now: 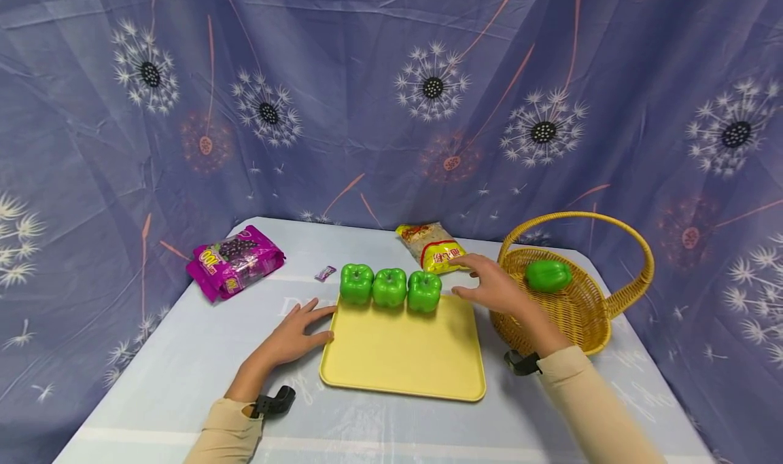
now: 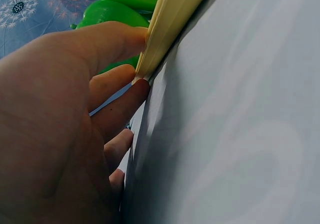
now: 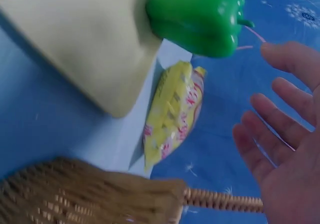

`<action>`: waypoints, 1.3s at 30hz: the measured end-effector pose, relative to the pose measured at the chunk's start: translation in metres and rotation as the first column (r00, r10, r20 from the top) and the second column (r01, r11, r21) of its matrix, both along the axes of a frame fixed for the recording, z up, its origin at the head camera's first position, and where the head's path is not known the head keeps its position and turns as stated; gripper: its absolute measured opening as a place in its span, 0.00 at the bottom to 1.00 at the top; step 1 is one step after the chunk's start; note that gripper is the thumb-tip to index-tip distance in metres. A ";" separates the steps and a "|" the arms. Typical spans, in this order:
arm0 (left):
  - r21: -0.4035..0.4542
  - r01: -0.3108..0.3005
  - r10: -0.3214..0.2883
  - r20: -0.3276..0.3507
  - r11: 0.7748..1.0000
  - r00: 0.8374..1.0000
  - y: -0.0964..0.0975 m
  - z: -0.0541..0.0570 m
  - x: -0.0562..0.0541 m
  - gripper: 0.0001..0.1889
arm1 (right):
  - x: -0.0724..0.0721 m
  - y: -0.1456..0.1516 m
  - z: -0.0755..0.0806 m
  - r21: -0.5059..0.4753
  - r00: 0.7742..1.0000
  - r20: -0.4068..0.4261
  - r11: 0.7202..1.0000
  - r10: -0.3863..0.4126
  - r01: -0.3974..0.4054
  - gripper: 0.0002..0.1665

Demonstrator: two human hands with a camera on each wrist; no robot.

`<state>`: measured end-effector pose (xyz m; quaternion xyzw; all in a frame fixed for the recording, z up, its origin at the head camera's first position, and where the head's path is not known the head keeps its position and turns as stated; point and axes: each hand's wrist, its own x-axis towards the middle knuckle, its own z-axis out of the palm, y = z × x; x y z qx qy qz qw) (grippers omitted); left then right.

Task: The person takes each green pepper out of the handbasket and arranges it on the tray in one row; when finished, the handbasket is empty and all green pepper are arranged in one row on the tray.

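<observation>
Three green bell peppers stand in a row along the back of a yellow tray: a left one, a middle one and a right one. My left hand is at the tray's left edge, its fingers spread. In the left wrist view, the thumb and fingertips touch the tray's rim. Over the back right corner of the tray hovers my right hand, holding nothing. Its fingers are loosely extended toward the right pepper, with a gap between them.
At the right stands a wicker basket with a tall handle and another green pepper inside. A yellow food packet lies behind the tray. Further left are a purple bag and a small purple wrapped piece. A patterned curtain hangs behind the table.
</observation>
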<state>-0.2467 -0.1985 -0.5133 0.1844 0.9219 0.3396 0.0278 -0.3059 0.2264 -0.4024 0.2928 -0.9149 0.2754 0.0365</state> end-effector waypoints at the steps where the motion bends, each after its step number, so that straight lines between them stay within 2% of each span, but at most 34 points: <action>1: 0.000 0.001 -0.001 -0.002 1.000 1.000 0.000 0.000 0.000 0.31 | 0.001 0.003 0.002 0.005 1.000 0.000 1.000 -0.008 0.008 0.31; 9: -0.004 -0.002 0.002 0.002 1.000 1.000 0.000 0.001 0.001 0.31 | 0.010 0.035 0.014 -0.036 0.996 0.066 0.997 -0.060 0.062 0.20; 16: -0.006 -0.003 0.003 -0.007 1.000 1.000 0.000 0.001 0.001 0.31 | 0.010 0.070 0.015 -0.040 0.993 0.076 0.994 -0.095 0.098 0.12; 23: -0.002 -0.004 0.004 0.003 1.000 1.000 0.000 0.001 0.001 0.31 | 0.004 0.103 0.010 -0.029 0.975 0.120 0.981 -0.185 0.189 0.16; 31: -0.009 -0.006 0.006 0.004 1.000 1.000 0.000 0.002 0.001 0.31 | -0.009 0.119 0.007 0.037 0.956 0.058 0.958 -0.288 0.286 0.22; 39: -0.003 -0.009 0.009 0.013 1.000 1.000 0.002 0.003 0.002 0.31 | -0.021 0.131 0.002 0.055 0.930 0.057 0.932 -0.362 0.359 0.25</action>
